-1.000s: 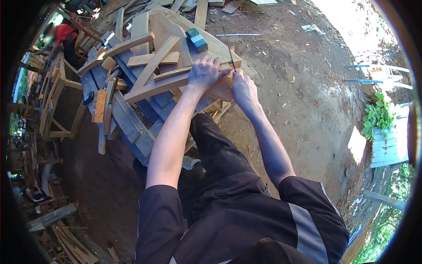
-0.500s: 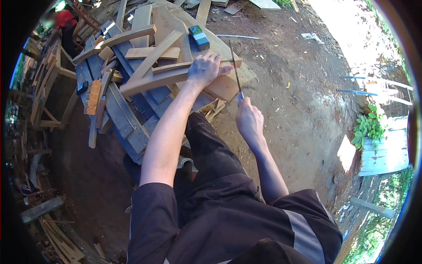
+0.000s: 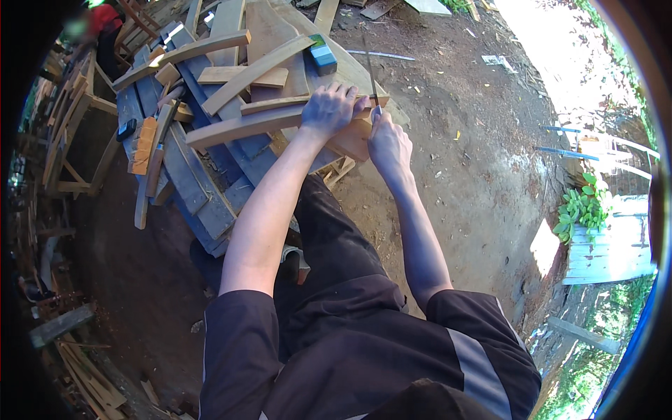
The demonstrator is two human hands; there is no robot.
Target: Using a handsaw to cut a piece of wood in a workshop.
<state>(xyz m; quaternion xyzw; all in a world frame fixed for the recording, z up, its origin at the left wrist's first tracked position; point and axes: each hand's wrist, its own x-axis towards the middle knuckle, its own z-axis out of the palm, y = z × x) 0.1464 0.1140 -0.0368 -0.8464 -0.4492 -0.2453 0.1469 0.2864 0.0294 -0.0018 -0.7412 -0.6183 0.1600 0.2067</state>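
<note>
My left hand (image 3: 329, 112) is closed over a slightly curved wooden piece (image 3: 241, 127), holding it down near its right end on the workbench. The fist of my right hand (image 3: 390, 147) is wrapped round the light handle of a handsaw. The thin, dark saw blade (image 3: 372, 73) points away from me and crosses the wood just right of my left hand. How deep the teeth sit in the wood cannot be made out. Beyond my left fingers, a blue and black box-shaped object (image 3: 323, 56) rests on a wide board (image 3: 276, 42).
Several wooden strips, among them a diagonal one (image 3: 259, 73), lie across the blue-grey bench planks (image 3: 203, 182). An orange-wrapped block (image 3: 143, 145) is at the bench's left. Wooden frames (image 3: 70, 140) and a person in red (image 3: 105, 21) are at far left. A leafy plant (image 3: 584, 206) grows at right.
My right hand has pushed the saw forward, away from me, bringing the handle close to the wood. My left hand stays on the wooden piece.
</note>
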